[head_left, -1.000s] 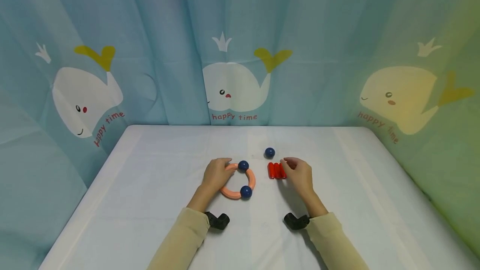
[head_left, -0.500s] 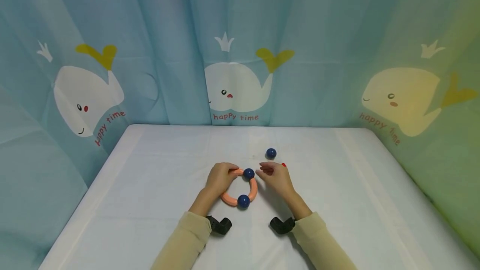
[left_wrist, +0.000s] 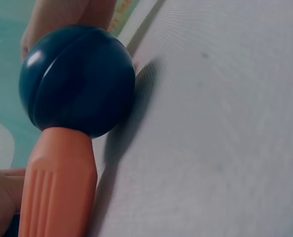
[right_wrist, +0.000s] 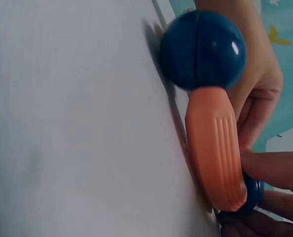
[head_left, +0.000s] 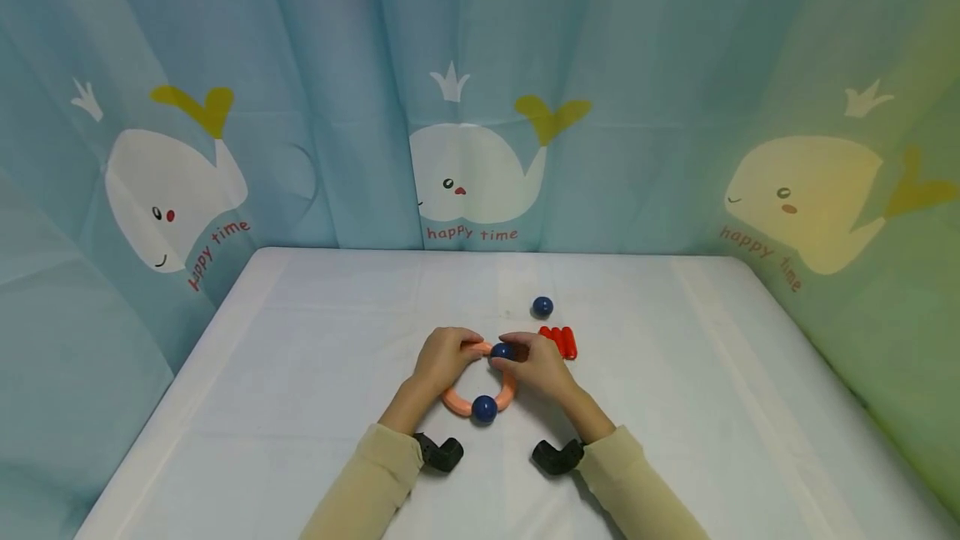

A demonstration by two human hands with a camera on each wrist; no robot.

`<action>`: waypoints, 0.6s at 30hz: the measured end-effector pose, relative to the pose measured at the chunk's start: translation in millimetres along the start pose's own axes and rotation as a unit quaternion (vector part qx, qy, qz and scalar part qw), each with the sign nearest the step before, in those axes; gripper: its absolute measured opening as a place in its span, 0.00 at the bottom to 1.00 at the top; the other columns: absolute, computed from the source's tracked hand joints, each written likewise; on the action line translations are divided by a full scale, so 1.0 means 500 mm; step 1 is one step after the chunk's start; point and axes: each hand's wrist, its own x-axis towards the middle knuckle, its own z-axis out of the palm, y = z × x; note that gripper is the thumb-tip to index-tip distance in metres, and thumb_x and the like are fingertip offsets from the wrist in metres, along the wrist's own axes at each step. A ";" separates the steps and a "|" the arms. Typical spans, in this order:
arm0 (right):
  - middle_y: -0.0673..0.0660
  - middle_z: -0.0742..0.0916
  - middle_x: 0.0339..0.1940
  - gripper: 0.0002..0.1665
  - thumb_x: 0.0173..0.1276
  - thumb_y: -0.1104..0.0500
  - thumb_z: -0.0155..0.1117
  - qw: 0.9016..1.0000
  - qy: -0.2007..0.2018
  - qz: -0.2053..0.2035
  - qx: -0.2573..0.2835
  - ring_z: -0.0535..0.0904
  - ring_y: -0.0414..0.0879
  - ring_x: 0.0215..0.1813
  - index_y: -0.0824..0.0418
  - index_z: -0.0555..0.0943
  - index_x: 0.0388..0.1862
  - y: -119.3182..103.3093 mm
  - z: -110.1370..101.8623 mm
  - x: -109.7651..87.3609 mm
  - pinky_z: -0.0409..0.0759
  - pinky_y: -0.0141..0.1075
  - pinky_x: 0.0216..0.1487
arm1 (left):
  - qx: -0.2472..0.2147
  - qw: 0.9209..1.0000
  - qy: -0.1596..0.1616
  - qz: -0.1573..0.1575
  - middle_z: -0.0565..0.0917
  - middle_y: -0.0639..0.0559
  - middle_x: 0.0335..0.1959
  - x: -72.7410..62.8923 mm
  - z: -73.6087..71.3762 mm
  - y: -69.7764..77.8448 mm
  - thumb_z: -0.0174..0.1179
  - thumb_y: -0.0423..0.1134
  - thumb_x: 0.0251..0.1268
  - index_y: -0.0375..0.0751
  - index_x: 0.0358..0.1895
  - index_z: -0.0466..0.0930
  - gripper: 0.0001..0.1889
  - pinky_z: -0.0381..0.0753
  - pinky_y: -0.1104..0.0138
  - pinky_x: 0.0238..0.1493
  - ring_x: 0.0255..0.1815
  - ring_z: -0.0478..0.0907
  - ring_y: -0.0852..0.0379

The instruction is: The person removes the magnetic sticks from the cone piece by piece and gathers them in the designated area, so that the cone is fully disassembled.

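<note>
Two curved orange sticks and two blue balls form a ring on the white table in the head view. My left hand (head_left: 441,361) grips the left orange stick (head_left: 457,403) near its far end. Between thumb and fingers, my right hand (head_left: 542,365) pinches the far blue ball (head_left: 501,351), partly covering it. The near blue ball (head_left: 484,409) joins the left stick to the right orange stick (head_left: 507,390). Up close in the right wrist view, that right stick (right_wrist: 215,148) runs from the near ball (right_wrist: 203,49) to the pinched ball (right_wrist: 254,192).
Just beyond my right hand, several short red rods (head_left: 568,343) lie side by side, partly hidden by it. A loose blue ball (head_left: 542,307) rests behind them. A curtain (head_left: 337,148) printed with whales hangs along the table's far edge (head_left: 637,255).
My right hand has left the red rods, moved left and taken hold of the far blue ball. The ring has shifted slightly toward me and turned a little, with my left hand still on it.
</note>
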 end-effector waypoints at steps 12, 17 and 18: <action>0.54 0.84 0.32 0.17 0.52 0.60 0.73 0.999 0.036 0.027 0.004 0.79 0.44 0.33 0.67 0.82 0.39 -0.005 -0.001 -0.009 0.78 0.36 0.36 | 0.031 0.999 -0.002 0.013 0.84 0.51 0.37 0.008 -0.010 -0.009 0.64 0.42 0.55 0.39 0.39 0.85 0.11 0.75 0.62 0.45 0.41 0.79 0.52; 0.54 0.84 0.32 0.17 0.52 0.59 0.73 0.998 0.036 0.043 0.009 0.79 0.44 0.33 0.66 0.82 0.39 0.001 -0.001 -0.012 0.78 0.37 0.37 | 0.038 0.999 -0.013 0.008 0.84 0.51 0.38 0.006 -0.015 -0.013 0.64 0.42 0.55 0.40 0.40 0.85 0.12 0.74 0.62 0.47 0.43 0.79 0.52; 0.54 0.84 0.32 0.18 0.52 0.58 0.73 0.998 0.036 0.044 0.010 0.79 0.44 0.33 0.66 0.82 0.39 0.001 -0.001 -0.012 0.78 0.37 0.37 | 0.039 0.999 -0.016 0.008 0.84 0.51 0.38 0.006 -0.015 -0.013 0.64 0.42 0.55 0.40 0.40 0.85 0.12 0.74 0.62 0.47 0.43 0.79 0.52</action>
